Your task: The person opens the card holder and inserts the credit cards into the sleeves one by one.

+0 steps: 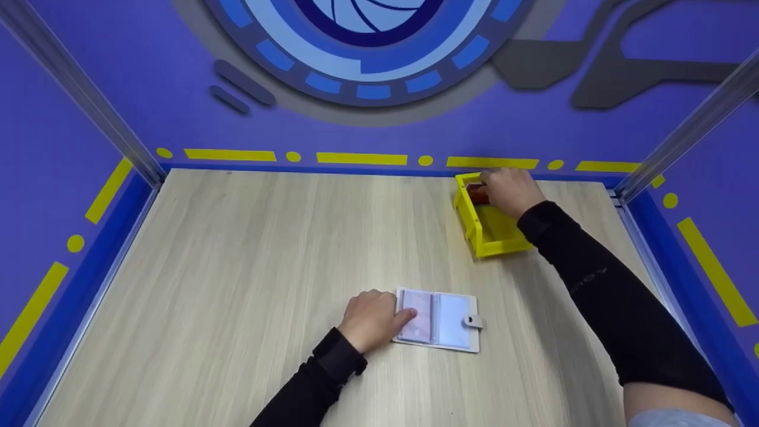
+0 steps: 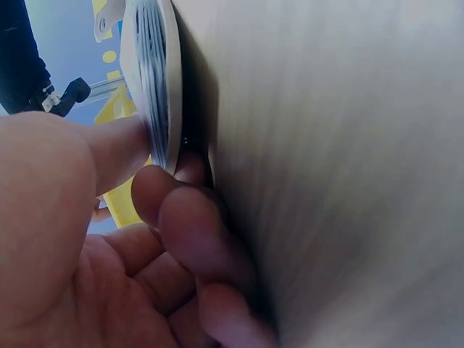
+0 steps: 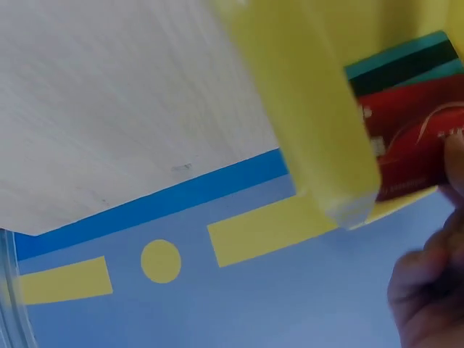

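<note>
An opened card holder (image 1: 455, 320) with clear sleeves and a snap tab lies on the table. My left hand (image 1: 370, 320) grips its left edge, thumb over the sleeves and fingertips at the cover's underside, as the left wrist view (image 2: 174, 87) shows. At the back right, my right hand (image 1: 513, 191) reaches into a yellow bin (image 1: 504, 247). It pinches a red card (image 3: 409, 138) inside, the thumb lying on the card's face. Behind the red card shows a green card (image 3: 402, 67) with a dark stripe. My right hand partly hides the cards in the head view.
The wood-grain table (image 1: 267, 249) is enclosed by a blue-purple back wall (image 1: 332, 133) and side walls with yellow markings. The bin stands close to the back wall. Metal posts (image 1: 694, 121) rise at the rear corners.
</note>
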### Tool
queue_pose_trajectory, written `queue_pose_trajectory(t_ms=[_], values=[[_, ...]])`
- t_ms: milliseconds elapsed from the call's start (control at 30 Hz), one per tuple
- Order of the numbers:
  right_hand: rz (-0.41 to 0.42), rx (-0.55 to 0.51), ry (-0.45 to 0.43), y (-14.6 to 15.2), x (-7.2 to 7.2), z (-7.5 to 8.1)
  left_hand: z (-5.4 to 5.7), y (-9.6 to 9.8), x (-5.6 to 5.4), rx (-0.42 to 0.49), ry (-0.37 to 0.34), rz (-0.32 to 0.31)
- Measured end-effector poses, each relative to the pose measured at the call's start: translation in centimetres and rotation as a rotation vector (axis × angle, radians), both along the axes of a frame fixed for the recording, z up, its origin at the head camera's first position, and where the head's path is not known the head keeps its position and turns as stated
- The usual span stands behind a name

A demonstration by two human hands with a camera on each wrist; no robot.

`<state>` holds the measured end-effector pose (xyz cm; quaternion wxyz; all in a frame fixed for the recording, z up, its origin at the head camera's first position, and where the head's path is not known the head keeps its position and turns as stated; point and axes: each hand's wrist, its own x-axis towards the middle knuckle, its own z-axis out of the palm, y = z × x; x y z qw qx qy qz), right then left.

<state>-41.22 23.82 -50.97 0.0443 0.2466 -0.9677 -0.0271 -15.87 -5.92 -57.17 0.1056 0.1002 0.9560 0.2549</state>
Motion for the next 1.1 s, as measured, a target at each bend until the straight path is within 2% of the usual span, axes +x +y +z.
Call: queue_pose_trajectory(t_ms=[200,467,633,767,900,1000,1100], values=[[0.021,-0.016,-0.086,0.6,-0.1,0.1,-0.1,-0.1,0.0,0.004,0.0,0.004],[0.007,-0.043,-0.037,0.2,0.5,-0.1,0.1,0.0,0.0,0.022,-0.011,0.011],[-0.04,-0.096,-0.06,0.3,0.7,-0.1,0.1,0.0,-0.1,0.037,-0.022,0.007],[-0.077,-0.187,-0.119,1.1,1.1,0.7,0.0,0.1,0.0,0.035,-0.01,0.0],[-0.136,-0.305,-0.162,1.5,2.0,2.5,0.0,0.1,0.1,0.023,0.01,-0.001],[-0.183,-0.432,-0.179,1.5,3.4,3.9,0.0,0.0,0.1,0.02,0.009,0.001],[-0.227,-0.563,-0.238,0.9,5.5,5.0,0.0,-0.2,0.0,0.033,-0.001,0.004]])
